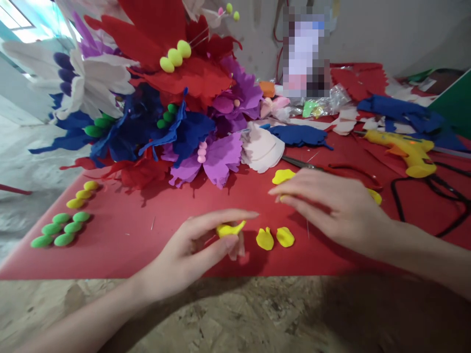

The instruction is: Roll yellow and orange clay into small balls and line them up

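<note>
My left hand (204,240) is closed around a soft yellow piece (230,229), which looks like modelling clay drawn out to a tip. Over the red mat, my right hand (329,208) has its thumb and fingertips together at a small bit of yellow, mostly covered by the fingers. Just behind it lies a flat yellow piece (282,176). Between the hands are a notched yellow piece (265,239) and a rounded yellow piece (285,237), both flat on the mat. Another yellow piece (375,196) shows partly beyond my right hand.
Large fabric flowers (172,108) crowd the back left. Yellow ovals (84,194) and green ovals (62,229) lie in rows at left on the red mat (121,250). At right are a yellow glue gun (408,149), its black cord (397,196) and red-handled scissors (353,170).
</note>
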`<move>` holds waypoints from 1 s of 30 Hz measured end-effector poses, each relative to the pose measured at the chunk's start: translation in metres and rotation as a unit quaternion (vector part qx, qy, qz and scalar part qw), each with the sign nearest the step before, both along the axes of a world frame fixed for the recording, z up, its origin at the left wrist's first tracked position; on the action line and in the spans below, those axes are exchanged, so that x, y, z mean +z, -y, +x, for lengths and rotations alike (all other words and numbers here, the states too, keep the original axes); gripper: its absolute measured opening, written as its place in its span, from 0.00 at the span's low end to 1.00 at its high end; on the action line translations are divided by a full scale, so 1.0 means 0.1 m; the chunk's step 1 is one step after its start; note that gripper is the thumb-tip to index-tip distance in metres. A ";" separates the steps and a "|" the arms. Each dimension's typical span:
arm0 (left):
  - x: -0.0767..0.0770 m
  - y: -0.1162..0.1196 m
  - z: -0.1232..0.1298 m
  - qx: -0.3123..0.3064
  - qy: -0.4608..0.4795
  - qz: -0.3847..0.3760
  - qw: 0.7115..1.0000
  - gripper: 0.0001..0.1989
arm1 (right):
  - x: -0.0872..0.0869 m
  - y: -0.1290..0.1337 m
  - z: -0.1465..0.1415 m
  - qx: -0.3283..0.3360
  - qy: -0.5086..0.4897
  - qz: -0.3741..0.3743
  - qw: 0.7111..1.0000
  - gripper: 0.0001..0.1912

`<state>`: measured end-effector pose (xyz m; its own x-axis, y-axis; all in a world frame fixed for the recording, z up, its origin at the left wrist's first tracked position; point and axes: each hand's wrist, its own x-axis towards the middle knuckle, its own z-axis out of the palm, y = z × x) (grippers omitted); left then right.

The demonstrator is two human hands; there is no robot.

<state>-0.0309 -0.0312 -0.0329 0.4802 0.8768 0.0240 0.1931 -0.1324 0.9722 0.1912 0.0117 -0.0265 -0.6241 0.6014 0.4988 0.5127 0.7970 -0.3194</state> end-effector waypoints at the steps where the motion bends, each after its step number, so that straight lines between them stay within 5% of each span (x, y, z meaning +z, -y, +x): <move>1: 0.00 -0.01 0.00 0.004 -0.003 0.005 1.000 0.11 | -0.05 0.03 0.03 0.022 0.024 0.012 0.999 0.12; 7: -0.01 -0.02 0.01 0.036 0.017 -0.016 0.999 0.06 | -0.34 0.26 0.10 0.047 0.138 0.034 0.989 0.22; 14: -0.07 -0.06 0.02 0.097 -0.001 -0.021 0.995 0.08 | -0.45 0.43 0.04 0.027 0.200 0.122 0.972 0.25; 19: -0.12 -0.06 0.02 0.082 -0.125 0.075 0.986 0.13 | -0.44 0.55 0.04 -0.015 0.214 0.110 0.971 0.21; 24: -0.25 -0.05 0.07 -0.039 -0.361 0.253 0.897 0.22 | -0.46 0.57 0.05 -0.021 0.207 0.087 0.974 0.24; 30: -0.34 -0.11 0.16 -0.113 -0.484 0.353 0.792 0.26 | -0.48 0.59 0.09 -0.025 0.224 0.053 0.973 0.27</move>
